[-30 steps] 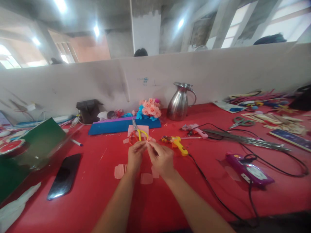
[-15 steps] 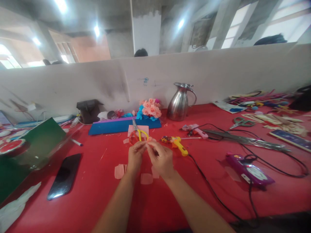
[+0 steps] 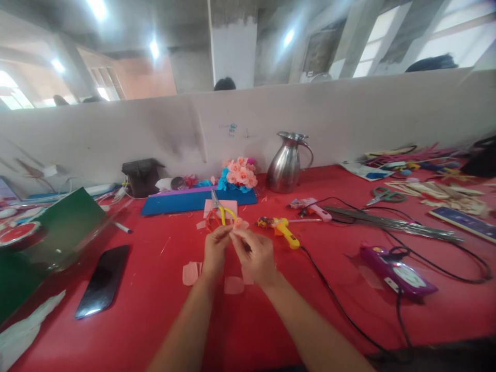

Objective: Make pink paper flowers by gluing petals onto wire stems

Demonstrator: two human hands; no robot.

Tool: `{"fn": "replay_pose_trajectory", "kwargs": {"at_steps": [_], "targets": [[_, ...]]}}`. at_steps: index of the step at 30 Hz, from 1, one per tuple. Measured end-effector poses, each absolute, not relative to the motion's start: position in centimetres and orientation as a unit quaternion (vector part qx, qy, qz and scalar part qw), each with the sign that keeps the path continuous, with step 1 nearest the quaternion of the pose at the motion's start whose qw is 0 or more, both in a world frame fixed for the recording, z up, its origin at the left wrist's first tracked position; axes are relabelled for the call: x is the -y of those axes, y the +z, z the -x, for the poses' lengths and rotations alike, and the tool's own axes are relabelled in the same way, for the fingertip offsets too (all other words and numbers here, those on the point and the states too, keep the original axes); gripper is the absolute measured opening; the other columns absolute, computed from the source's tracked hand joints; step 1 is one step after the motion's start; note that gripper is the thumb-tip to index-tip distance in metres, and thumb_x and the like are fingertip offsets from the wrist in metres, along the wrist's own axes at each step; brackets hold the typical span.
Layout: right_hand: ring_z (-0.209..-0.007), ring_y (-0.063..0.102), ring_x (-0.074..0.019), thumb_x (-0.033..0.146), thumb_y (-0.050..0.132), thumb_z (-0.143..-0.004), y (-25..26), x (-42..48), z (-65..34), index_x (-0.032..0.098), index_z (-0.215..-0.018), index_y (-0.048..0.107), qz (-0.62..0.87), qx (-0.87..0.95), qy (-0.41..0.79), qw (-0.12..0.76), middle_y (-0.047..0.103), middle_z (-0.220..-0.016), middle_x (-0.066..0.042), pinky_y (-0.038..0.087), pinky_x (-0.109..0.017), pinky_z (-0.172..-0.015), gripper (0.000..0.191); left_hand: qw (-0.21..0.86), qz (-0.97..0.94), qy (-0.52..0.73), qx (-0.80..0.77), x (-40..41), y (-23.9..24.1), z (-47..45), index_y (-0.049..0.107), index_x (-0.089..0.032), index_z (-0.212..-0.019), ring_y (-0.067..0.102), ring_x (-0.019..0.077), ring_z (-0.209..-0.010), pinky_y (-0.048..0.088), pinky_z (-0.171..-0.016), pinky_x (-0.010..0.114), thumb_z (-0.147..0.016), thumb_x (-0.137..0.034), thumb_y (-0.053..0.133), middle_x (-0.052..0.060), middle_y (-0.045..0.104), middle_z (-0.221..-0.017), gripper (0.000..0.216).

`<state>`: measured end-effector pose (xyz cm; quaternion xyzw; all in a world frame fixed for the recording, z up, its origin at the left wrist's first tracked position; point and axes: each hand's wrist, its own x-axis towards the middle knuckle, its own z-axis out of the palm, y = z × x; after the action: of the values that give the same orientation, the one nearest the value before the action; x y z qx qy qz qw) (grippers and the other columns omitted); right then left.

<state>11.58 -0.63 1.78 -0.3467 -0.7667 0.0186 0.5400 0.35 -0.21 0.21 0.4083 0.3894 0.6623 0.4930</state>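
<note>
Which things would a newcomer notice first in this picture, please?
First, probably, the bright red table, and over it the left hand and right hand, holding a small pink piece between them. Behind them, near the pale wall, the pink flowers and, to their right, the shiny jug stand out. The yellow glue gun lies right of the hands.

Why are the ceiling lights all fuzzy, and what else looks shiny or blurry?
Head view: glare seems to spread the ceiling lights into hazy halos; head view: bright reflections on the black phone and silver jug; head view: the small pink flower by the fingers looks soft, fine detail lost.
</note>
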Motion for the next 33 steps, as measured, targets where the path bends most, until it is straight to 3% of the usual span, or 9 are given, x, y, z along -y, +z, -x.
{"fn": "replay_pose_trajectory", "kwargs": {"at_steps": [4,7,13,20,27,33], "targets": [[-0.051,0.051,-0.0106,0.021,0.055,-0.082,2.2,1.1,-11.7,0.019,-0.080,0.059,0.328,0.764,0.031,0.554,0.061,-0.061,-0.001,0.039,-0.024,-0.056,0.006,0.501,-0.385,0.671,-0.388,0.2,0.2,-0.5,0.072,-0.017,-0.076,0.061,0.0154,-0.073,0.046,-0.073,0.028,-0.058,-0.022,0.072,0.004,0.068,-0.076,0.018],[-0.045,0.042,-0.0091,0.025,0.050,-0.085,2.5,1.1,-12.0,0.019,-0.061,0.049,0.375,0.707,0.098,0.591,0.047,-0.049,0.003,0.034,-0.024,-0.050,0.025,0.495,-0.396,0.664,-0.397,0.2,0.4,-0.7,0.072,-0.016,-0.079,0.061,0.0169,-0.079,0.044,-0.080,0.030,-0.063,-0.026,0.070,0.005,0.070,-0.080,0.018],[-0.045,0.038,-0.0083,0.037,0.041,-0.089,3.1,-0.1,-12.4,0.019,-0.064,0.047,0.433,0.533,0.289,0.667,0.040,-0.048,0.005,0.031,-0.022,-0.048,0.032,0.477,-0.412,0.654,-0.418,0.1,0.5,-0.7,0.073,-0.017,-0.078,0.060,0.0177,-0.085,0.041,-0.085,0.031,-0.066,-0.025,0.068,0.005,0.070,-0.085,0.016],[-0.046,0.034,-0.0083,0.041,0.046,-0.086,2.6,-0.5,-12.3,0.019,-0.065,0.047,0.392,0.553,0.398,0.618,0.040,-0.051,0.005,0.025,-0.022,-0.045,0.030,0.488,-0.413,0.662,-0.391,-0.2,-0.1,-0.7,0.072,-0.016,-0.081,0.060,0.0179,-0.087,0.042,-0.084,0.030,-0.067,-0.023,0.066,0.006,0.069,-0.088,0.016],[-0.046,0.035,-0.0088,0.035,0.049,-0.083,2.7,-0.4,-12.2,0.020,-0.066,0.048,0.393,0.568,0.415,0.592,0.040,-0.051,0.006,0.025,-0.023,-0.045,0.023,0.493,-0.424,0.650,-0.392,0.0,0.1,-0.7,0.072,-0.017,-0.087,0.059,0.0182,-0.086,0.042,-0.085,0.031,-0.069,-0.024,0.065,0.006,0.069,-0.088,0.021],[-0.045,0.033,-0.0084,0.029,0.052,-0.076,3.2,-0.5,-12.2,0.019,-0.056,0.044,0.398,0.562,0.433,0.581,0.038,-0.048,0.006,0.025,-0.023,-0.045,0.023,0.495,-0.418,0.646,-0.403,0.1,0.2,-0.6,0.071,-0.018,-0.092,0.059,0.0177,-0.086,0.041,-0.085,0.030,-0.071,-0.027,0.064,0.005,0.069,-0.087,0.023]]}}
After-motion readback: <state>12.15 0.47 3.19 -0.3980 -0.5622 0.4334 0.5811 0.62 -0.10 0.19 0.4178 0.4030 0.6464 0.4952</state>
